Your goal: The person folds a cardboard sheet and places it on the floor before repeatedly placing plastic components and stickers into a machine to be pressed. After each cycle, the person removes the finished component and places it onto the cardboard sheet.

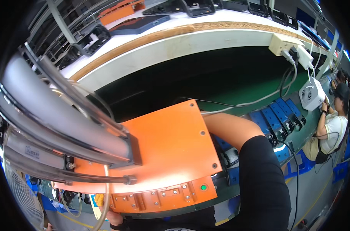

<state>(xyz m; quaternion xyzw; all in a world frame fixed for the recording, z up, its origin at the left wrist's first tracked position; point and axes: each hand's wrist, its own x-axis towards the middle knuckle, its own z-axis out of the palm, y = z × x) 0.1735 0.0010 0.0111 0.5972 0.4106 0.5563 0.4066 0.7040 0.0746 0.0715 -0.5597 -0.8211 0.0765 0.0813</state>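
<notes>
A large orange metal plate (171, 138) of a press-like machine fills the middle, with a thick grey cylinder (63, 107) and steel rods standing on it. Below it runs a bolted orange front panel (155, 198) with a round green button (203, 187). From the lower right my right forearm (231, 127) reaches behind the plate, which hides that hand. My left hand (114, 218) shows only in part at the panel's lower left corner, beside a pale hose (106, 192). Its fingers are mostly hidden. A small yellow-orange thing (100, 200) sits just above it; I cannot make out what it is.
Several blue-and-black units (273, 119) line the green bench on the right. Beyond them stand a small white fan (312, 94) and a seated person (331, 131). Cables hang from a power strip (283, 44) on the white shelf's edge (182, 44), which carries black frames.
</notes>
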